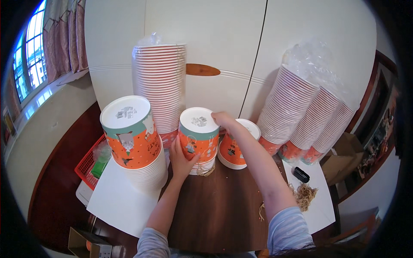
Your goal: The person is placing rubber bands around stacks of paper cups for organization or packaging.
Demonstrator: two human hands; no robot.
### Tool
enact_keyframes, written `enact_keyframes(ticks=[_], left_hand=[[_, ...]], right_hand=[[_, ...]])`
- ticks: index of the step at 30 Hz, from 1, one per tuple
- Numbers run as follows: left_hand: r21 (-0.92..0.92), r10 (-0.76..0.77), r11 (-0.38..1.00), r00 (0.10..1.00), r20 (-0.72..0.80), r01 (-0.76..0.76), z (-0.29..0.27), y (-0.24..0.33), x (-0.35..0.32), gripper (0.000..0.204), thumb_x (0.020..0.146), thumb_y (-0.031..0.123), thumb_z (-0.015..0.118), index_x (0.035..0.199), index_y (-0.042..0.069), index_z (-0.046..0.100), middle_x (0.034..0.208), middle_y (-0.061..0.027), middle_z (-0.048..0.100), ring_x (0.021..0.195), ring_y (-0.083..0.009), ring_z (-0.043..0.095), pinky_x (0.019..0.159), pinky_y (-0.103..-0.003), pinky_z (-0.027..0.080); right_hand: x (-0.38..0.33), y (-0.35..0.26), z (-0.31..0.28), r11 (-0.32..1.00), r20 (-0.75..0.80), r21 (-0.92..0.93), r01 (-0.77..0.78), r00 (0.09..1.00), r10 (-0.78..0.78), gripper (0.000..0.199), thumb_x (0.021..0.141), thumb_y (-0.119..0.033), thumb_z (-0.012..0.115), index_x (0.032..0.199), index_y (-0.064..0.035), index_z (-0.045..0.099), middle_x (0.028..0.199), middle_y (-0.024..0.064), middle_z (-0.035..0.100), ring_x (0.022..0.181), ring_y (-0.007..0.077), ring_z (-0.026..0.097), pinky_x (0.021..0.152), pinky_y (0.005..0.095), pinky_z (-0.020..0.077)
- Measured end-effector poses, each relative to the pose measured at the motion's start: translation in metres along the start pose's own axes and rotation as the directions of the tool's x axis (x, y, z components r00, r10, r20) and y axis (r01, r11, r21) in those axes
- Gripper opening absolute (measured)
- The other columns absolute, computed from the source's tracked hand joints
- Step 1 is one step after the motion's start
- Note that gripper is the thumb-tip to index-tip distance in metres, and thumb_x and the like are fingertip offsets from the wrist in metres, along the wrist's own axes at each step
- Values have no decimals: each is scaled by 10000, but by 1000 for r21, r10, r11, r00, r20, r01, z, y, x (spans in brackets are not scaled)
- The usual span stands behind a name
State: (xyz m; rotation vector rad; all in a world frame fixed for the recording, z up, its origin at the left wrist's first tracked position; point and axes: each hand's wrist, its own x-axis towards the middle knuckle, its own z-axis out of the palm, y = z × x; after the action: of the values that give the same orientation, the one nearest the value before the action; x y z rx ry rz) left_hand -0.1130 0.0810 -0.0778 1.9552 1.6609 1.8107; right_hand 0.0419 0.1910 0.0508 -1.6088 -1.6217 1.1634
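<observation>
Upside down in the middle of the table stands a short stack of orange paper cups (198, 145) with a green band and white bases. My left hand (181, 158) is wrapped round its lower left side. My right hand (223, 120) grips the upper right edge of the same stack, fingertips partly hidden behind it. Tan rubber bands (206, 169) show at the stack's lower front, near my left fingers. Just right, partly behind my right forearm, sits a shorter cup stack (231, 150). A taller, wider inverted cup stack (134, 148) stands to the left.
Plastic-wrapped tall cup stacks stand behind, one at back left (160, 81) and several at right (289, 101). A black object (301, 174) and a rubber band heap (304, 197) lie at right. A red basket (88, 163) and cardboard boxes (344, 157) flank the table.
</observation>
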Motion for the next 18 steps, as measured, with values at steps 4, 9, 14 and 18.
enact_keyframes(ticks=[4,9,14,18], left_hand=[[31,-6,1000,1000,-11,7,7,-6,-6,988,570,317,760,1321,42,180,1272,-190,294,1159,-359,318,940,-469,274],[78,-46,996,999,-9,47,8,-10,-16,999,559,314,761,1323,43,177,1280,-193,293,1164,-356,315,947,-475,259],[86,-23,996,999,34,20,13,-31,-29,906,620,310,714,1311,25,203,1272,-207,299,1164,-363,302,964,-471,227],[-11,5,1000,999,-45,-5,12,-36,-37,680,746,308,558,1266,-18,266,1227,-234,311,1137,-377,289,967,-464,211]], right_hand=[[3,4,1,998,63,-22,-58,996,59,410,872,-373,365,1094,-60,509,981,112,573,822,250,560,725,405,446],[-2,2,8,998,41,-60,-20,999,22,436,880,-380,339,1072,-42,536,992,120,579,851,248,548,742,376,427],[0,18,1,888,-274,-365,278,880,-388,455,865,-372,342,1010,-3,565,971,214,577,886,320,568,797,420,418],[-36,29,-30,699,-228,-647,305,797,-559,465,836,-427,405,984,-23,580,956,185,587,909,310,559,812,416,412]])
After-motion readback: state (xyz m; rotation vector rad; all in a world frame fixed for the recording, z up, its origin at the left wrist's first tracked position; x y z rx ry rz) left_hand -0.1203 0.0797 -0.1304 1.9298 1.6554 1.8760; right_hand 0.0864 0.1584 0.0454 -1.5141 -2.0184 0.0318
